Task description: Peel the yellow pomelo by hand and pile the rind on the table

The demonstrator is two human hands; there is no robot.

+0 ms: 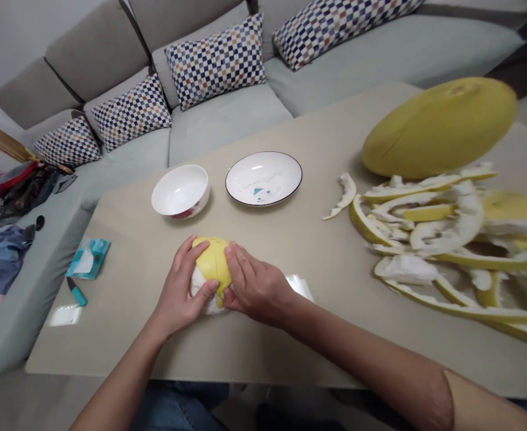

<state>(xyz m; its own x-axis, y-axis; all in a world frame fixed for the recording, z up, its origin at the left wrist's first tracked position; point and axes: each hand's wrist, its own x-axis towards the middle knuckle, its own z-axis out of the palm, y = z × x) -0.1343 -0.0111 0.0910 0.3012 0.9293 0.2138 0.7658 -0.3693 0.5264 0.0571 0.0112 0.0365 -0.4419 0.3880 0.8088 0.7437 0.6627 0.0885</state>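
Note:
Between my hands, just above or on the table near its front edge, is a partly peeled pomelo [210, 262]. Yellow rind still covers its top, and white pith shows lower down. My left hand [183, 286] curls round the left side, thumb pressed near the rind's lower edge. On the right side, my right hand [255, 281] grips the rind, with fingers on top and the thumb tucked low by a small yellow flap. The underside of the fruit is hidden.
A white bowl [180, 188] and an oval plate [263, 179] stand beyond my hands. To the right lie a pile of pomelo peels [447, 233] and a whole pomelo [440, 129]. A tissue pack [89, 258] and a teal-handled knife [77, 293] are at the left. Behind is a sofa [227, 129].

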